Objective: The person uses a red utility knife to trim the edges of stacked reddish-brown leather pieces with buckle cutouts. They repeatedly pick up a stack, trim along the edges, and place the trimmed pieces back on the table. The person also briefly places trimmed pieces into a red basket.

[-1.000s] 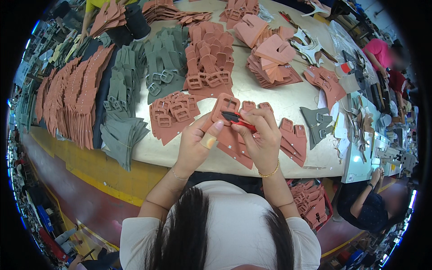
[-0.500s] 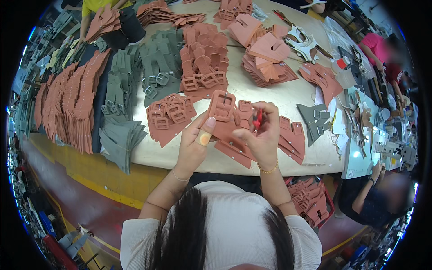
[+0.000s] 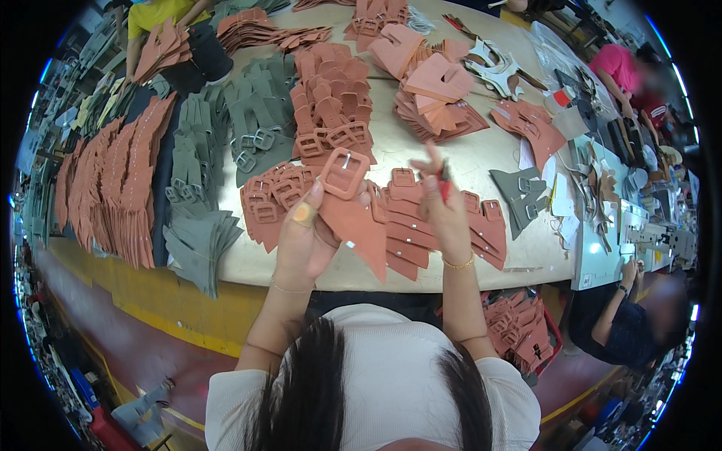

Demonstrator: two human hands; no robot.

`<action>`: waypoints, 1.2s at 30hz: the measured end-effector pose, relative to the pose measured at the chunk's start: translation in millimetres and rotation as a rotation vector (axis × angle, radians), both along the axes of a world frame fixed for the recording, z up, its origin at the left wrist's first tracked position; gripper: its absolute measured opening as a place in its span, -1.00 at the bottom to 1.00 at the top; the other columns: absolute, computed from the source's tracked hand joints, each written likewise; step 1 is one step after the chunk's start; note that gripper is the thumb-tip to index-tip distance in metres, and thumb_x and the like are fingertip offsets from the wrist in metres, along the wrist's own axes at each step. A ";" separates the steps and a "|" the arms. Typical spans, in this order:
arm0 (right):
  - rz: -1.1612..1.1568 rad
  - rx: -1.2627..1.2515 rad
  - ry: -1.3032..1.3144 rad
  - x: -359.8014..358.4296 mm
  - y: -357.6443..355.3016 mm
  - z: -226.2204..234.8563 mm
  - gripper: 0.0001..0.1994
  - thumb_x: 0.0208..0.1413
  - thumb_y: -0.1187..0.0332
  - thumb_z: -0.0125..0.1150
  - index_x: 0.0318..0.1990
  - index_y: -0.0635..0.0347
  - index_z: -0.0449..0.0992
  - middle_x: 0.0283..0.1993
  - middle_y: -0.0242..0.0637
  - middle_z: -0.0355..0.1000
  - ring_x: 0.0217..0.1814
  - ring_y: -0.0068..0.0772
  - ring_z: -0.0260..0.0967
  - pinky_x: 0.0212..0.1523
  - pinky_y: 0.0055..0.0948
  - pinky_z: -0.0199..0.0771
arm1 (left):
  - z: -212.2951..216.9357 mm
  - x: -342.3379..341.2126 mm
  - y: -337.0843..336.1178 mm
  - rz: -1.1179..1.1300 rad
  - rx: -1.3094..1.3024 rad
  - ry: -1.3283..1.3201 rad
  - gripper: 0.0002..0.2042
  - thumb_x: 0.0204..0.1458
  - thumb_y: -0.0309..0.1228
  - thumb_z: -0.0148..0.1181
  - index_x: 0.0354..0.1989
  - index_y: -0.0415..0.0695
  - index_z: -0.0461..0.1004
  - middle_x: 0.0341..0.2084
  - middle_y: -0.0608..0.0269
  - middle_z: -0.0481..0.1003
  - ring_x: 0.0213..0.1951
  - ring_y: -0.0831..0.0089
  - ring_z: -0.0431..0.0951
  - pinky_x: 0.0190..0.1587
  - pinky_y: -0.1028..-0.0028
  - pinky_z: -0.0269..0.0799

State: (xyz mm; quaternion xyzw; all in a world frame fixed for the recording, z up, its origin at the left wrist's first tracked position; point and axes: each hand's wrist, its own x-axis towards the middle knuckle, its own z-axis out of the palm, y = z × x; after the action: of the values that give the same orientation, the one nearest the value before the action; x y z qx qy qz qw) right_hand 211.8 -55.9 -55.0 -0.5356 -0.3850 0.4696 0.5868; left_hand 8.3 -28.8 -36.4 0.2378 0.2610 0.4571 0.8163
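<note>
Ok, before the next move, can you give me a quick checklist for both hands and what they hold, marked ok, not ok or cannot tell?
1. Piece secured: ok. The left hand grips a terracotta piece.
2. Large buckle in view: ok. The buckle stands above the left fingers, its frame facing the camera.
3. Tool away from the piece: ok. The right hand holds the red-handled tool apart from it.
4. Right hand free: not ok. The tool occupies it.
5. Tool's tips closed: cannot tell. They are blurred.
6. Piece free of loose threads: cannot tell. Such detail is too small.
</note>
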 end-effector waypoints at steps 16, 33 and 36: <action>-0.011 0.256 0.036 -20.9 2.2 1.5 -0.68 0.18 0.43 0.02 0.08 0.21 0.22 -0.13 -0.36 0.20 -0.20 -0.66 0.19 -0.24 -0.70 0.33 | -11.8 10.0 -12.0 -0.013 0.030 -0.081 -0.56 0.20 -0.41 0.01 0.22 -0.25 0.14 0.05 0.01 0.37 0.03 0.13 0.47 -0.04 0.10 0.52; 0.173 0.049 -0.306 -17.8 2.2 -26.9 -0.57 0.04 0.30 0.32 0.01 0.24 0.32 -0.47 -0.47 0.18 -0.43 -0.62 0.14 -0.38 -0.59 0.23 | -22.9 2.2 4.6 0.016 0.103 0.170 -0.69 0.10 -0.25 0.21 -0.13 -0.19 0.35 -0.44 0.21 0.47 -0.53 0.51 0.50 -0.63 0.58 0.37; 0.172 0.047 -0.299 -18.3 7.4 -26.5 -0.63 0.05 0.29 0.31 -0.03 0.22 0.38 -0.50 -0.47 0.16 -0.47 -0.65 0.11 -0.44 -0.59 0.18 | -24.2 0.5 3.2 0.019 0.067 0.194 -0.76 0.13 -0.33 0.18 -0.14 -0.23 0.42 -0.49 0.18 0.52 -0.64 0.52 0.47 -0.65 0.59 0.33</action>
State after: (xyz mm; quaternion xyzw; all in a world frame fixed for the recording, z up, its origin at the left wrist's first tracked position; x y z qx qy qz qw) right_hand 193.4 -48.5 -81.5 -0.5508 -0.5230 0.4242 0.4930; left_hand 8.8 -25.6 -60.7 0.3058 0.3254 0.4482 0.7744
